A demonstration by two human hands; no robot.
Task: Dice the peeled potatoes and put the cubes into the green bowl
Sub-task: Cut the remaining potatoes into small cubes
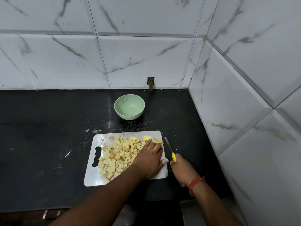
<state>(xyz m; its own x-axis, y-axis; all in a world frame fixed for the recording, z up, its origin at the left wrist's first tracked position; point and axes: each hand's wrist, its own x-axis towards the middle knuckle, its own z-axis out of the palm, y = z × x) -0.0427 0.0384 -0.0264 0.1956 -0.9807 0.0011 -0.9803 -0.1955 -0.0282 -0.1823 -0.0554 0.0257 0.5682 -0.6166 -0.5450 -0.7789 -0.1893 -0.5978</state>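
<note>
A heap of pale yellow potato cubes (pixel 117 155) covers the middle of the white cutting board (pixel 93 176). Two uncut potato pieces (pixel 147 137) lie at the board's far right corner. My left hand (pixel 149 159) lies palm down on the board's right side, fingers stretched toward those pieces and touching the cubes. My right hand (pixel 180 168) grips the yellow handle of a knife (pixel 169 148), whose blade points away over the counter just right of the board. The green bowl (pixel 129 109) stands empty behind the board.
The black counter (pixel 40 136) is flecked with scraps around the board. Tiled walls close it off at the back and on the right. A small dark notch (pixel 150 83) sits in the back wall behind the bowl.
</note>
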